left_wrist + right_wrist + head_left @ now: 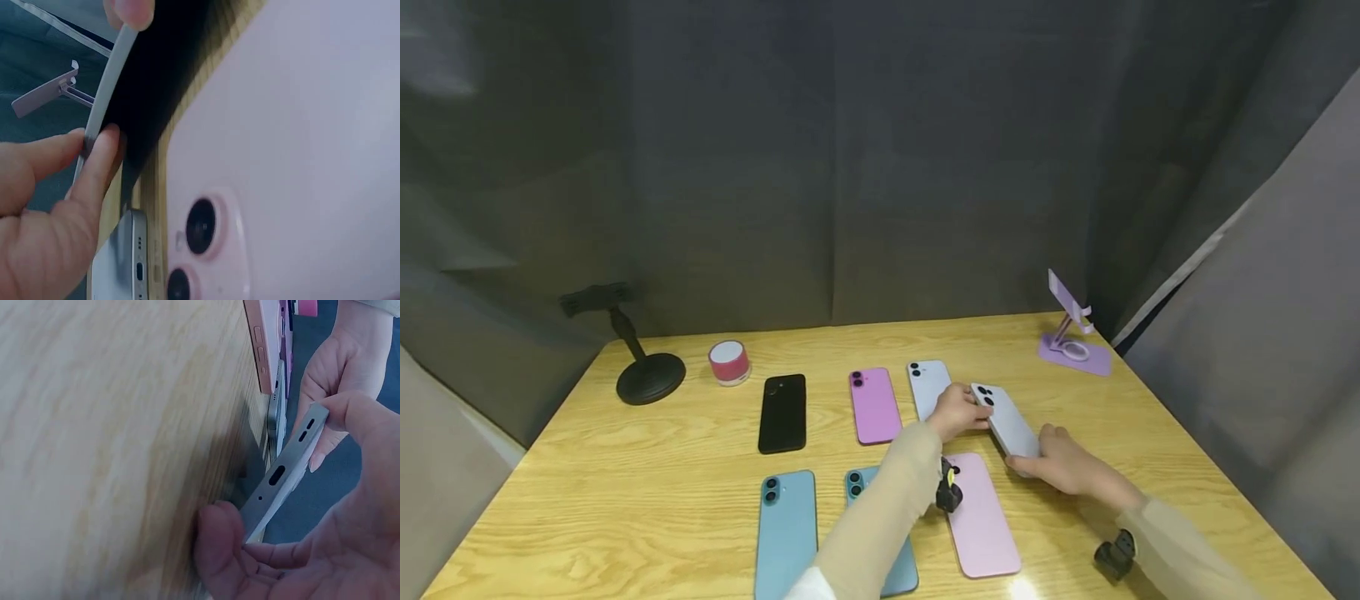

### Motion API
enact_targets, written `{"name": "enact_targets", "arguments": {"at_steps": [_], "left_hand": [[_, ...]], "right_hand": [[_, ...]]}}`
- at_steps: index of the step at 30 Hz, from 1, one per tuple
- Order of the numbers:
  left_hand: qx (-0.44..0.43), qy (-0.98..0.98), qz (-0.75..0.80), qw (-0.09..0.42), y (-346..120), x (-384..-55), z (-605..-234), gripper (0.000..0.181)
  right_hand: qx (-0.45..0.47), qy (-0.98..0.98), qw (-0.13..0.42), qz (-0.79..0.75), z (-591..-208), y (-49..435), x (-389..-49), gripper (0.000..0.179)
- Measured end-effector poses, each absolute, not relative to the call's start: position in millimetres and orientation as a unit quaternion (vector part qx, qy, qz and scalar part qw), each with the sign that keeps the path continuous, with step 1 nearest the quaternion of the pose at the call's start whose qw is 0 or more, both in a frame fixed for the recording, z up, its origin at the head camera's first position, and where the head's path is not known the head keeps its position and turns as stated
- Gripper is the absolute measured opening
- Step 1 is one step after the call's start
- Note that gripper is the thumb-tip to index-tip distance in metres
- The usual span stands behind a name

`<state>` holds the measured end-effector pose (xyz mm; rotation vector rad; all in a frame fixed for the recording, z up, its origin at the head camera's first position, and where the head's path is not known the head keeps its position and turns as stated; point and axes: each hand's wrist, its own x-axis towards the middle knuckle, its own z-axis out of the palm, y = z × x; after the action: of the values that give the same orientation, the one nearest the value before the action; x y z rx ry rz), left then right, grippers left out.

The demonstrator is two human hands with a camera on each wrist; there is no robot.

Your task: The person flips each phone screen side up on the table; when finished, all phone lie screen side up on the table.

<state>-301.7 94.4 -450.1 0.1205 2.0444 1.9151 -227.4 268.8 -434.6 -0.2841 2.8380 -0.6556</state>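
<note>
Head view: left fingers [980, 413] and right fingers [1051, 435] pinch a tilted white phone [1011, 423] by its edges, tabletop [1123, 425] spreading rightward.

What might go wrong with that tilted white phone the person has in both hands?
The tilted white phone might slip: the left hand and right hand grip it by its edges, above the table.

It could knock the flat white phone or pale pink phone, both close by.

The left sleeve, which crosses a blue phone in the head view, might brush and shift it.
</note>
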Motion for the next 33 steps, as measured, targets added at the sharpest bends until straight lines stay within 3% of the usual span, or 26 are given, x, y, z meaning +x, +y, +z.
{"name": "enact_targets", "arguments": {"at_steps": [4,8,12,16,21,26,33], "left_hand": [[-0.003,0.729,0.67,0.137,99,-299,-450,0.008],[-0.014,0.74,0.66,0.13,106,-295,-450,0.03],[0.042,0.712,0.686,0.14,109,-293,-448,0.004],[0.095,0.649,0.734,0.174,111,-296,-446,0.008],[0.101,0.595,0.763,0.233,109,-300,-447,0.02],[0.099,0.555,0.77,0.3,104,-298,-448,0.02],[0.142,0.532,0.77,0.322,99,-295,-450,0.02]], "right_hand": [[-0.099,0.965,0.098,-0.222,-436,268,-225,0.081],[-0.1,0.964,0.085,-0.233,-438,267,-222,0.078],[-0.082,0.946,0.088,-0.3,-438,271,-220,0.071],[-0.069,0.914,0.117,-0.383,-439,274,-220,0.065],[-0.066,0.882,0.146,-0.442,-439,278,-220,0.063],[-0.09,0.864,0.165,-0.467,-442,282,-222,0.062],[-0.119,0.841,0.184,-0.494,-444,290,-222,0.062]]}}
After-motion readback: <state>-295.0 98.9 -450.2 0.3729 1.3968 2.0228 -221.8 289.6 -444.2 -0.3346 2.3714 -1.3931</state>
